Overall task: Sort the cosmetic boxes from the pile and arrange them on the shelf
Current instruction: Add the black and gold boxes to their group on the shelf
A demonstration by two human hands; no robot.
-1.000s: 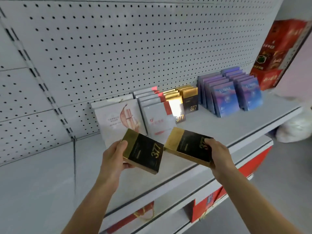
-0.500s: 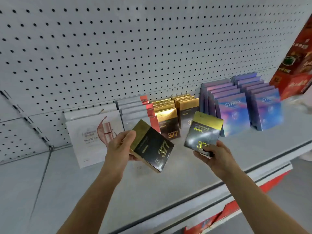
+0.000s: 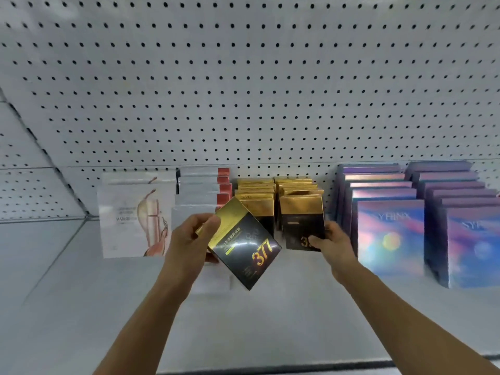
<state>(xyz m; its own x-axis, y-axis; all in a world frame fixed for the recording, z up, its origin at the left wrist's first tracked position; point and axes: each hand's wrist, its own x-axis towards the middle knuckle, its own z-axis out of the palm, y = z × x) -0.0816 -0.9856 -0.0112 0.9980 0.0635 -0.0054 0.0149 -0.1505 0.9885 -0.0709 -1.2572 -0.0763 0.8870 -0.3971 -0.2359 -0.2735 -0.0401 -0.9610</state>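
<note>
My left hand [image 3: 190, 240] grips a black-and-gold "377" box [image 3: 244, 246], tilted, just above the grey shelf [image 3: 81, 307]. A second black-and-gold "377" box [image 3: 301, 220] stands upright at the front of the right-hand gold row, and my right hand [image 3: 331, 243] holds it by its lower right corner. Behind both, two rows of the same gold-topped boxes [image 3: 255, 188] lean against the pegboard. The left row's front box is partly hidden by the box in my left hand.
Left of the gold rows stand white boxes with red tabs [image 3: 203, 188] and white boxes with a pink bottle picture [image 3: 135, 220]. Two rows of purple-blue iridescent boxes [image 3: 389, 234] fill the right. A white pegboard wall [image 3: 243, 90] backs the shelf.
My right hand carried its box forward and stood it upright at the front of the right gold row. My left hand moved its box closer to the left gold row. The view moved nearer the shelf.
</note>
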